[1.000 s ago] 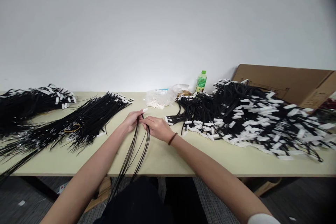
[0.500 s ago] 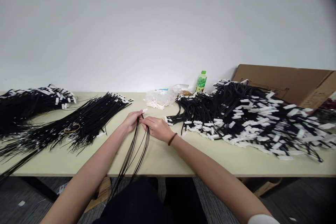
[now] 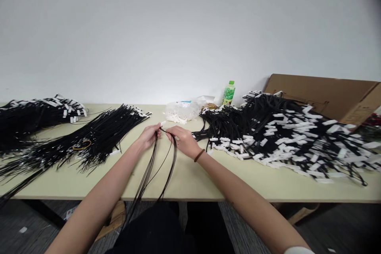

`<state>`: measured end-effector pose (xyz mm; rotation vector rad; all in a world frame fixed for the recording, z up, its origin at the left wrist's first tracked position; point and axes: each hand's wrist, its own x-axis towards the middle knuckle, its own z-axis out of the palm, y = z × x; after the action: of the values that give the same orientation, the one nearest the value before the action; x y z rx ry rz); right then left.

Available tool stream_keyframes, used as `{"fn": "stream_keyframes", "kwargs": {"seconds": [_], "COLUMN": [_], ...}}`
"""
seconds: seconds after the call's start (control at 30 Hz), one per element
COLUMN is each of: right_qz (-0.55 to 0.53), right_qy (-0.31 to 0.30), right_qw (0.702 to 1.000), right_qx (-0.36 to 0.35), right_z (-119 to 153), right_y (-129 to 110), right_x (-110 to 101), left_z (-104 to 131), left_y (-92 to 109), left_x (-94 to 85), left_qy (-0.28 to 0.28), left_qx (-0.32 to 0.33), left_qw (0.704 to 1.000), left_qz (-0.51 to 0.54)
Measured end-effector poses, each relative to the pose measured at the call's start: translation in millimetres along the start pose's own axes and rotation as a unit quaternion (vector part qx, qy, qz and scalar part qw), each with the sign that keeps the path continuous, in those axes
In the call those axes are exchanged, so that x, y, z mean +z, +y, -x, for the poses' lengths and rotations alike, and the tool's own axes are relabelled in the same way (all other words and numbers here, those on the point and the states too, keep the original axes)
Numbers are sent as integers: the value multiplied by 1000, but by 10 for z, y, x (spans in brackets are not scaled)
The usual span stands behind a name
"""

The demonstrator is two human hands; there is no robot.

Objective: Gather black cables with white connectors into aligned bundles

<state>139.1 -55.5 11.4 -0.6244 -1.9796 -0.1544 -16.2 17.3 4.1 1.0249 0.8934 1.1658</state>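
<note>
My left hand pinches several thin black cables near a white end piece that shows above the fingertips. The cables hang from it over the table's front edge toward my lap. To its right, my right hand is closed on black cables of the same kind, which curve down from its fingers. A short stretch of cable spans the small gap between the hands. Just beyond them lies a clear plastic bag with small white pieces in it.
Black cable bundles with white ends lie on the left of the pale table. A large heap of white-tipped cables covers the right. Behind stand a green-capped bottle and a cardboard box against the wall.
My right hand has moved slightly right, away from my left hand, drawing its cables apart from the others. My left hand has stayed nearly in place.
</note>
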Motion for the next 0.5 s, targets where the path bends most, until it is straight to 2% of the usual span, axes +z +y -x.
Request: {"fn": "stream_keyframes", "kwargs": {"seconds": [0.3, 0.5], "right_qz": [-86, -169], "right_qy": [145, 247], "right_qw": [979, 927], "right_qx": [119, 225], "right_z": [-116, -194], "right_y": [-30, 0], "right_x": [-143, -229], "left_z": [23, 33], "left_y": [44, 71], "left_x": [27, 28], "left_qy": [4, 22], "left_qx": [-18, -16], "left_qw": [999, 998], "left_qz": [31, 58]}}
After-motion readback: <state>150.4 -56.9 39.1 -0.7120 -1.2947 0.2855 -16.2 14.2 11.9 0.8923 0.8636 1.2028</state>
